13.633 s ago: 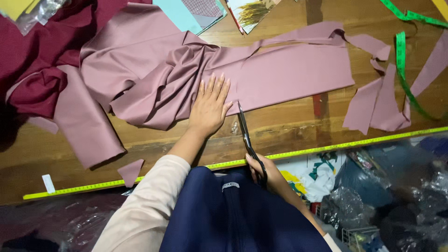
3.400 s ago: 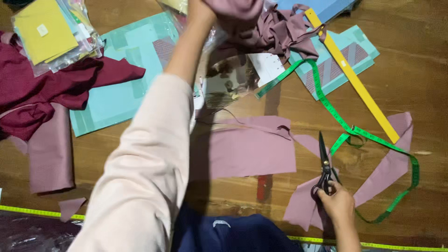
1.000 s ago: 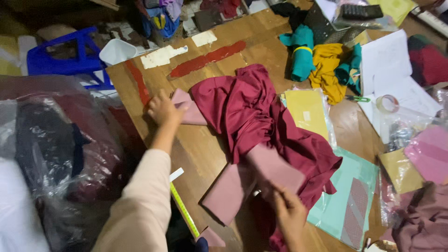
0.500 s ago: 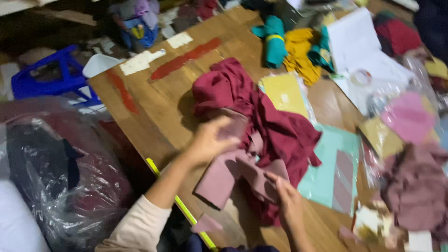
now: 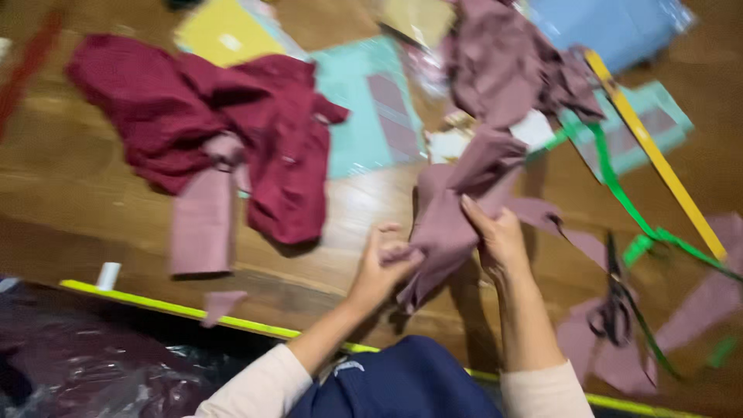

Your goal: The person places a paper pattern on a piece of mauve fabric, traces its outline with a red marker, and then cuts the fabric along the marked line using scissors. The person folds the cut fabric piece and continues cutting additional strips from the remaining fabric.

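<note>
Both my hands hold a crumpled piece of mauve-pink fabric (image 5: 453,213) above the wooden table (image 5: 93,209). My left hand (image 5: 381,265) pinches its lower left edge. My right hand (image 5: 499,240) grips it from the right side. The cloth trails up toward a bigger heap of the same mauve fabric (image 5: 511,66). Black-handled scissors (image 5: 615,306) lie on the table to the right of my right arm, on mauve offcuts.
A dark red garment (image 5: 209,124) and a mauve strip (image 5: 203,224) lie at left. Teal sheets (image 5: 364,116), a yellow ruler (image 5: 658,159), a green ribbon (image 5: 619,193) and a yellow sheet (image 5: 224,31) are spread about. A yellow-green tape (image 5: 170,308) edges the table; plastic bags (image 5: 85,364) lie below.
The view has swung from the table's left end back to its middle. My hands left the red garment and mauve strip and now hold a crumpled mauve piece.
</note>
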